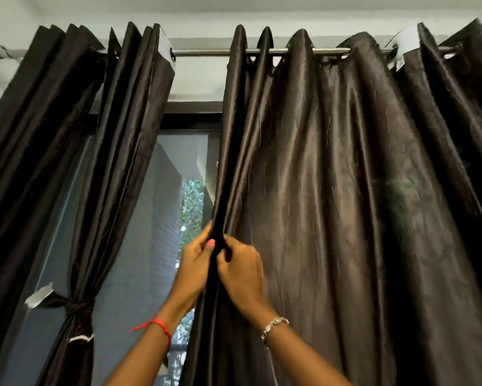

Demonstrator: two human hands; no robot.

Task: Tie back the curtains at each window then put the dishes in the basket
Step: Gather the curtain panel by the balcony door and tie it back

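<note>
The untied curtain hangs across the centre and right of the frame. At lower centre the left hand and the right hand both pinch its inner edge. The sheeny cloth looks soft, light and slippery, so it is probably best gathered in a full bunch. The tied curtain hangs at left, under the rod; nothing seems to obstruct.
</note>
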